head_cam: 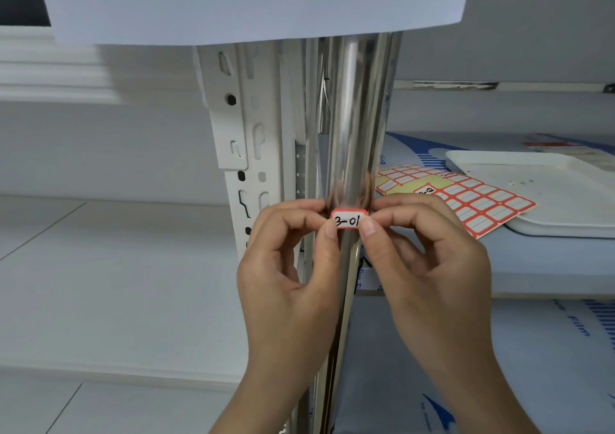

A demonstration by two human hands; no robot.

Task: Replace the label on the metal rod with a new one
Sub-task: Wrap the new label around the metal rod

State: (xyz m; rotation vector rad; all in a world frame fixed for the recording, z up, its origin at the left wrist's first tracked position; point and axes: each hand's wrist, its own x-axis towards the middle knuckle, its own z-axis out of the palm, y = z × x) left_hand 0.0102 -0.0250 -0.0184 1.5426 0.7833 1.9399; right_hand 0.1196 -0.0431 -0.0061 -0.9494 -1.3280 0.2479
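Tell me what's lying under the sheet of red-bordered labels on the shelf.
The label sheet lies partly on a white tray and partly on the blue-printed film covering the shelf. Its near corner overhangs the tray's edge. Whatever sits directly beneath its middle is covered.

Head camera looks forward and slightly down, close to the metal rod (352, 127).
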